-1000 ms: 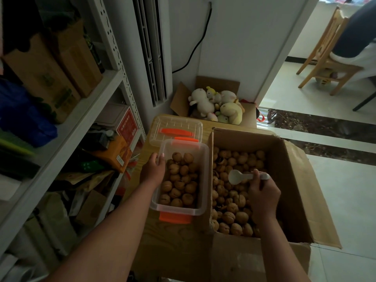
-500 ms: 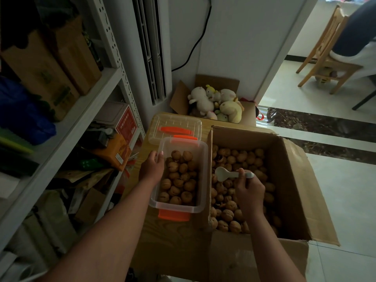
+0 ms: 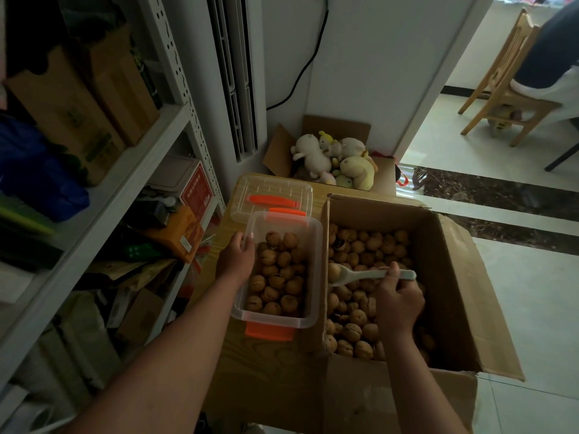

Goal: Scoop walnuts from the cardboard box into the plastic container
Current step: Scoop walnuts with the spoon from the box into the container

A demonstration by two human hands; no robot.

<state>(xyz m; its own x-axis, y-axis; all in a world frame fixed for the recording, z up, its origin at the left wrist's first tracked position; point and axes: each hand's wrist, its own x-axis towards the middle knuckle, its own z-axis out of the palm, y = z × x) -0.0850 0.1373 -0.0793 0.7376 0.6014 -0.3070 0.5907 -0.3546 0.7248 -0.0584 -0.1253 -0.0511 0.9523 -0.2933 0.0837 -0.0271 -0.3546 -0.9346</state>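
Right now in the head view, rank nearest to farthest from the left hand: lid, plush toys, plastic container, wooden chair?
1. plastic container, held by the left hand.
2. lid, behind it.
3. plush toys, by the wall.
4. wooden chair, far right.

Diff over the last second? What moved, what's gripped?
The right hand swept the spoon left across the cardboard box, toward the plastic container. Its bowl, empty before, now carries a walnut. The grip on the handle is unchanged. The left hand still holds the container's left rim. Container, box and lid stayed put.
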